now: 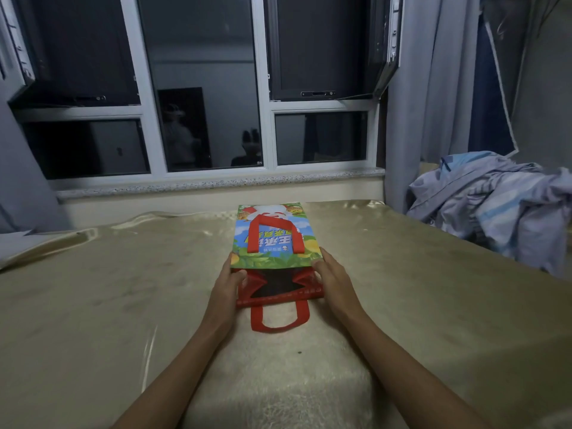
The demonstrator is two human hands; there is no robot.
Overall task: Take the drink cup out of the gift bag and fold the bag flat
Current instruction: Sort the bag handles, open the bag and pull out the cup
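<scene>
The gift bag [274,239] lies on its side on the bed, colourful printed face up, mouth toward me. Its red lining and dark inside show at the open mouth [277,284]. One red handle [274,235] lies flat on the printed face; the other red handle [280,317] loops out toward me. My left hand [229,281] grips the left edge of the mouth, thumb on the rim. My right hand [329,278] holds the right edge the same way. No drink cup is visible; the bag's inside is mostly dark.
The bed has a shiny beige cover [123,289] and a fuzzy cream blanket [278,376] under my forearms. Crumpled blue-grey bedding [495,205] is piled at the right. A stone window sill [216,182] and dark window lie just beyond the bag.
</scene>
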